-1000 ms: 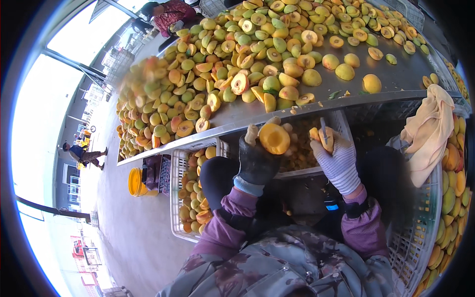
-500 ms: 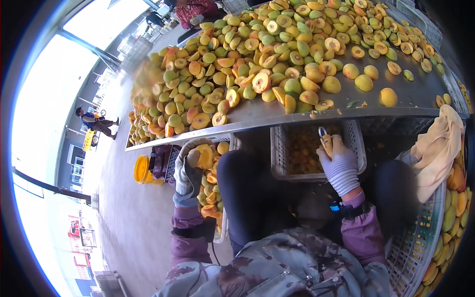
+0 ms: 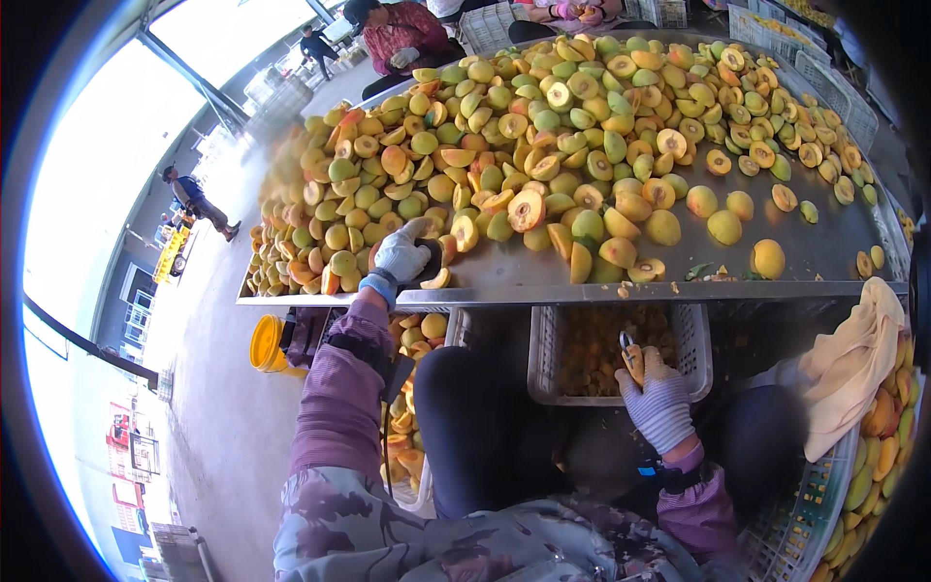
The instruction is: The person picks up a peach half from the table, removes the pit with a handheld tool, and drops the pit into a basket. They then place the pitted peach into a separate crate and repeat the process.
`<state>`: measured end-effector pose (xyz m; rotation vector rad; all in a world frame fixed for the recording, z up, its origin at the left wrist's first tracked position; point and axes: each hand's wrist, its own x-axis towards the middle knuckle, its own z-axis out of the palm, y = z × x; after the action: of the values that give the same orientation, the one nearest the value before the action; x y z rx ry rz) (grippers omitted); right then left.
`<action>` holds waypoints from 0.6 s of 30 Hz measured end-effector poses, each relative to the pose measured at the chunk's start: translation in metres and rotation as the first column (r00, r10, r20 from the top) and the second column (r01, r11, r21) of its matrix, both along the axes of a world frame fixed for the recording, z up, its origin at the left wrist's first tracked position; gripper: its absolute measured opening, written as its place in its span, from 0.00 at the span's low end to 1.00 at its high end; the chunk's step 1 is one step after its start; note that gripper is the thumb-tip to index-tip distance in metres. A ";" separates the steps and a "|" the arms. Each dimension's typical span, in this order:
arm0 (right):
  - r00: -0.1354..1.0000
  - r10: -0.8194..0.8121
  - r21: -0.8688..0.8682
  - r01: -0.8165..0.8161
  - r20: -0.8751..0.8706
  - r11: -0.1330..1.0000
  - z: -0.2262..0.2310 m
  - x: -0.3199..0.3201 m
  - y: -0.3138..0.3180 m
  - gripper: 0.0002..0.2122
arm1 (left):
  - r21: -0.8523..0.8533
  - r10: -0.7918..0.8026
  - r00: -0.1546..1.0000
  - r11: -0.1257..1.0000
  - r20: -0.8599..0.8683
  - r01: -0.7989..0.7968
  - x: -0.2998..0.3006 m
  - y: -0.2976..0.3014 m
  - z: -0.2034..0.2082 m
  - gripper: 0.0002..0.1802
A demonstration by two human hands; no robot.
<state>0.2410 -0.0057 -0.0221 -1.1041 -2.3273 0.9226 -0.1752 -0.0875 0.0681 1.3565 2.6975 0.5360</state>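
Note:
My left hand (image 3: 401,258), in a pale glove with a dark patch, reaches over the near edge of the metal table (image 3: 504,276). Its fingers and thumb look apart among the halved yellow peaches (image 3: 465,233); whether they touch one is hard to see. Lower on the right, my gloved right hand (image 3: 656,396) is closed round a pitting tool (image 3: 631,359) with a tan handle and a bent metal tip. That hand is over a grey crate (image 3: 543,359) with small brownish bits inside.
Below my left forearm is a crate of peach pieces (image 3: 407,451). A yellow bucket (image 3: 268,344) stands to its left. A tan cloth (image 3: 858,364) hangs over a crate of peaches (image 3: 878,456) at right. Other people sit across the table; a person (image 3: 201,202) walks at left.
My left hand has gone from above the crate of peach pieces, where it held a peach piece, up to the pile. My right hand keeps the tool, slightly lower. The view has tilted up.

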 end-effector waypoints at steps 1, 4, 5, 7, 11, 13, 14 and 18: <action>1.000 0.004 0.010 -0.004 -0.005 1.000 0.001 -0.002 0.000 0.15 | -0.010 -0.021 1.000 1.000 -0.013 0.020 -0.018 0.015 -0.014 0.32; 1.000 0.011 0.010 -0.011 0.011 1.000 -0.001 0.002 0.001 0.15 | -0.310 -0.064 0.993 0.950 -0.104 0.029 -0.022 0.059 -0.033 0.38; 1.000 0.005 0.013 -0.005 0.013 1.000 0.000 0.002 0.002 0.15 | -0.435 -0.069 0.995 0.900 -0.079 0.028 -0.021 0.066 -0.036 0.38; 1.000 -0.004 -0.007 0.004 -0.012 1.000 0.002 0.003 0.001 0.13 | -0.407 -0.107 0.987 0.912 -0.123 0.048 -0.012 0.076 -0.035 0.36; 0.996 -0.022 -0.022 0.020 -0.088 1.000 0.007 -0.001 0.000 0.13 | -0.426 -0.208 0.931 0.902 -0.299 0.064 0.024 0.077 -0.027 0.25; 0.983 -0.028 -0.010 0.027 -0.184 1.000 0.009 -0.002 -0.002 0.13 | -0.001 -0.079 0.997 0.997 -0.012 0.079 0.054 0.075 -0.021 0.21; 0.983 -0.034 -0.018 0.032 -0.180 0.999 0.010 -0.004 -0.003 0.13 | 0.176 -0.122 0.921 0.983 0.370 0.060 0.071 0.072 -0.017 0.22; 0.962 -0.027 0.049 0.042 -0.270 0.998 0.010 -0.013 -0.007 0.13 | 0.567 -0.484 0.825 0.782 0.292 0.258 0.123 0.054 -0.052 0.29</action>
<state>0.2282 -0.0129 -0.0125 -0.9306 -2.0926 0.9275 -0.0524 -0.0337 0.0164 1.6009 1.9157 1.3782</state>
